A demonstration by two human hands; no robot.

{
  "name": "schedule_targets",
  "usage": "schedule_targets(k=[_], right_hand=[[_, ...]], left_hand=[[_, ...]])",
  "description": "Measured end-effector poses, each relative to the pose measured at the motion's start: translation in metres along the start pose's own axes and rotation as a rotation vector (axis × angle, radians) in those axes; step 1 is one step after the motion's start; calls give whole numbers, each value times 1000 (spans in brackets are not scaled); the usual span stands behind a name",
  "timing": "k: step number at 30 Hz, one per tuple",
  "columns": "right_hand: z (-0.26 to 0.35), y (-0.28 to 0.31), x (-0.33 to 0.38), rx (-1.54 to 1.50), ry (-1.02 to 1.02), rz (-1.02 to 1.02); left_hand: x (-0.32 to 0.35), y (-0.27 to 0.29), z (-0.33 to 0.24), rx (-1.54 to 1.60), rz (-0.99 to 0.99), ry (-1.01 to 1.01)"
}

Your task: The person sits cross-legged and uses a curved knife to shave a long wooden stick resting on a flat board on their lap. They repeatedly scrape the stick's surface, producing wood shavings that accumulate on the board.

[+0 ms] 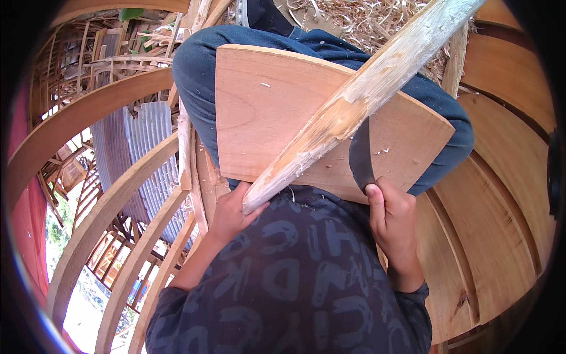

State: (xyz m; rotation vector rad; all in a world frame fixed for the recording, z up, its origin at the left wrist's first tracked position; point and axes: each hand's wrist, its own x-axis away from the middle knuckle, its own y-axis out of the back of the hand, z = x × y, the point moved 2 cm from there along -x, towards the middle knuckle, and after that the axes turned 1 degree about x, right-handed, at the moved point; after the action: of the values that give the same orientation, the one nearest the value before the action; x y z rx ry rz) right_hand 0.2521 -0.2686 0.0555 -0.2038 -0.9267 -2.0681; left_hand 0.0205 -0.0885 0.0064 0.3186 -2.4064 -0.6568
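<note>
A long pale wooden pole (354, 97), peeled and roughly hewn, slants from my waist up to the far right. My left hand (231, 213) is closed around its near end. My right hand (390, 212) grips a knife with a dark curved blade (361, 158); its handle is hidden in my fist. The blade's tip reaches the pole's underside near the middle, and I cannot tell if it is cutting in. Beneath the pole a flat, curved-edged wooden board (265, 106) lies across my lap, with a few small shavings on it.
Curved wooden ribs (118, 194) rise on my left, with a corrugated metal sheet (141, 159) beyond them. Wooden planks (501, 194) curve along my right. Wood shavings (377, 26) litter the ground ahead, near my shoe (268, 17). Scrap wood lies at the far left.
</note>
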Motion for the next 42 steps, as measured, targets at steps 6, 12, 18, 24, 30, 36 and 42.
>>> schedule_targets(k=[6,12,18,24,30,36,42], right_hand=[[-16,-2,1,-160,-24,-172],[-14,14,-7,-138,81,-300],[-7,13,-8,-54,276,-210],[-5,11,-6,-119,264,-289],[1,10,-12,-27,345,-176],[9,-6,-12,-62,260,29],[8,-3,-9,-141,77,-35]], left_hand=[[-2,14,-20,120,105,196],[2,34,-42,157,148,222],[-8,41,-78,357,281,291],[-19,42,-94,472,329,424],[-18,40,-99,293,239,255],[-19,38,-98,185,193,187],[-18,32,-93,135,122,115]])
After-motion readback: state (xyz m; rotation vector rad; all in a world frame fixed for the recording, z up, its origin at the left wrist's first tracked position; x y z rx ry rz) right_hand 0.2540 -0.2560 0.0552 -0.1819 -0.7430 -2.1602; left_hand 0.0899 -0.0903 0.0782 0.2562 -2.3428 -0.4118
